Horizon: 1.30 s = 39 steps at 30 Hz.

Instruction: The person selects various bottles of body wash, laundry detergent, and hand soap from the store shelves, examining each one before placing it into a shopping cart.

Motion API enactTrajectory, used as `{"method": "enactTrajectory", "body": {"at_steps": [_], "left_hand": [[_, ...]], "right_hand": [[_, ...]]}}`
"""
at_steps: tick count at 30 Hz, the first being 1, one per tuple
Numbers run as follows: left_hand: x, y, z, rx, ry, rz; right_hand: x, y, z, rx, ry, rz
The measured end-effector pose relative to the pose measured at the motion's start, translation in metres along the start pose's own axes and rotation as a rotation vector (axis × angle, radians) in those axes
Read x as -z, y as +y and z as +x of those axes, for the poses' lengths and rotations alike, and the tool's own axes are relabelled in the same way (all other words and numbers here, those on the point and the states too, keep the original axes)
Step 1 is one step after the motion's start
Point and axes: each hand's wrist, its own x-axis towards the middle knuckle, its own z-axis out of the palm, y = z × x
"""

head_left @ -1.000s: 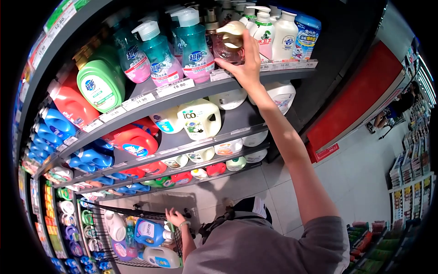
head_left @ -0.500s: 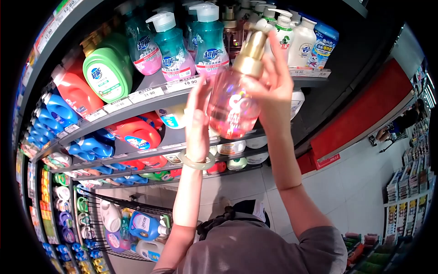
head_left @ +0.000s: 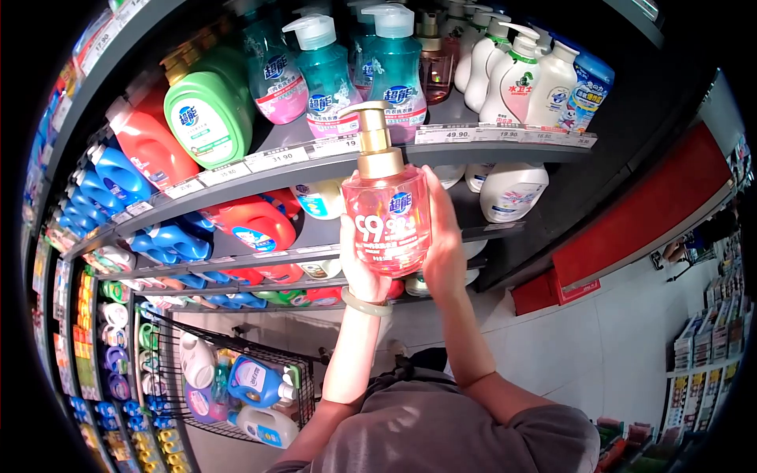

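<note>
Both our hands are wrapping the pink soap bottle, holding it in the air before the front edge of the upper shelf. Our left hand is curling round its left side and underside, while our right hand is pressing against its right side, fingers closed onto the body. Its long axis is standing upright, gold pump on top, label facing us. Neither hand is nearer, since the bottle is sitting between them. Behind it teal pump bottles are standing on that shelf, and a wire cart is standing below.
</note>
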Motion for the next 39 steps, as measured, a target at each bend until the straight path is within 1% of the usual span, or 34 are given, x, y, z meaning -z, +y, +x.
{"method": "enactTrajectory", "body": {"at_steps": [2, 3, 5, 9, 17, 20, 23, 26, 27, 28, 30, 32, 33, 34, 36, 37, 38, 39], "left_hand": [[0.001, 0.002, 0.000, -0.027, -0.036, 0.000], [0.004, 0.001, -0.001, -0.022, -0.031, -0.002], [0.008, -0.003, -0.004, -0.005, -0.005, 0.007], [0.007, -0.010, -0.003, -0.003, 0.006, 0.065], [0.012, -0.010, -0.005, 0.015, 0.023, 0.052], [0.012, -0.005, -0.007, 0.016, -0.007, 0.049], [0.015, -0.004, -0.006, -0.074, 0.004, 0.120], [0.018, -0.001, -0.010, -0.101, 0.036, 0.165], [0.011, 0.003, -0.013, -0.175, -0.041, 0.213], [0.003, 0.006, -0.016, -0.177, -0.041, 0.213], [-0.010, 0.007, -0.023, -0.696, 0.022, 1.020], [-0.012, 0.005, -0.033, -0.900, 0.065, 1.441], [-0.012, 0.006, -0.041, -0.965, -0.015, 1.636], [-0.021, 0.006, -0.051, -0.961, -0.062, 1.745], [-0.029, 0.011, -0.068, -0.814, -0.105, 1.850], [-0.019, 0.010, -0.069, -0.832, -0.137, 1.819], [-0.008, 0.010, -0.067, -0.832, -0.111, 1.824], [0.002, 0.012, -0.064, -0.887, -0.061, 1.690]], "right_hand": [[-0.008, 0.006, -0.008, 0.057, 0.066, -0.156], [-0.009, 0.008, -0.010, 0.049, 0.072, -0.154], [-0.009, 0.009, -0.011, 0.129, 0.088, -0.227], [-0.007, 0.008, -0.012, 0.115, 0.174, -0.331], [-0.005, 0.012, -0.013, 0.109, 0.167, -0.285], [-0.006, 0.017, -0.013, 0.103, 0.156, -0.242], [-0.003, 0.025, -0.013, 0.091, 0.131, -0.184], [-0.002, 0.031, -0.014, 0.094, 0.111, -0.182], [-0.002, 0.032, -0.014, 0.099, 0.105, -0.202], [-0.004, 0.030, -0.015, 0.099, 0.103, -0.202], [-0.010, 0.025, -0.017, 0.061, 0.116, -0.142], [-0.007, 0.038, -0.017, 0.087, 0.101, -0.301], [-0.005, 0.044, -0.016, 0.078, 0.086, -0.332], [-0.006, 0.047, -0.015, 0.043, 0.058, -0.295], [-0.005, 0.058, -0.013, -0.036, 0.007, -0.202], [-0.005, 0.062, -0.013, -0.083, -0.017, -0.129], [-0.005, 0.067, -0.013, -0.134, -0.038, -0.048], [-0.006, 0.070, -0.015, -0.184, -0.060, 0.037]]}}
